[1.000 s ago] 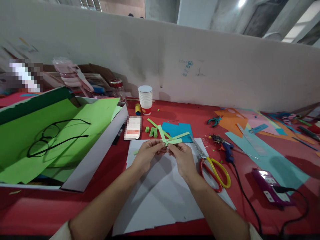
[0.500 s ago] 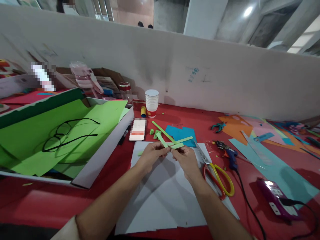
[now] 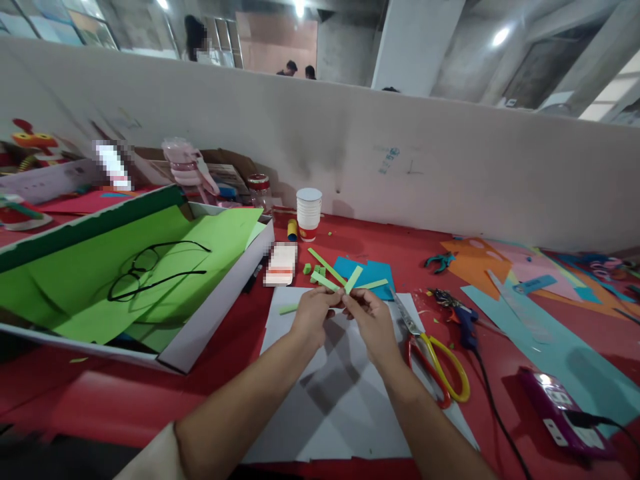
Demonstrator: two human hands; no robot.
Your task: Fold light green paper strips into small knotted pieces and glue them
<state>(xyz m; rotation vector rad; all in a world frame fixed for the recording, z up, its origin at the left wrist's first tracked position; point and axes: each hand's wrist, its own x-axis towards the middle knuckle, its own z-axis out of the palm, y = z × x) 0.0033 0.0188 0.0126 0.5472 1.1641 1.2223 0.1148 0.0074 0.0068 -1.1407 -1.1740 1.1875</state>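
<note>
Above a white sheet point(image 3: 330, 413), my left hand point(image 3: 313, 317) and my right hand point(image 3: 371, 323) meet, both pinching light-green paper strips. One strip point(image 3: 325, 281) slants up and left from the left fingertips. A second strip point(image 3: 354, 279) stands up and right from my right thumb and fingers. Whether the two are joined where the fingertips meet is hidden. Just beyond the hands lie another green strip point(image 3: 323, 262), a pale strip end point(image 3: 376, 284) over blue paper point(image 3: 367, 269), and small folded green pieces point(image 3: 319, 273). One more strip end shows left of my left hand.
Scissors point(image 3: 431, 363) with red and yellow handles lie right of my right hand. Beyond them are a glue gun point(image 3: 465, 321) with its cord and a purple device point(image 3: 560, 407). An open box point(image 3: 200, 327) holding green paper and glasses stands left; paper cups point(image 3: 309, 213) stand behind.
The strip in my right fingers has swung from lying nearly flat to pointing up and right. The strip at my left hand now lies flatter. The camera view has shifted slightly.
</note>
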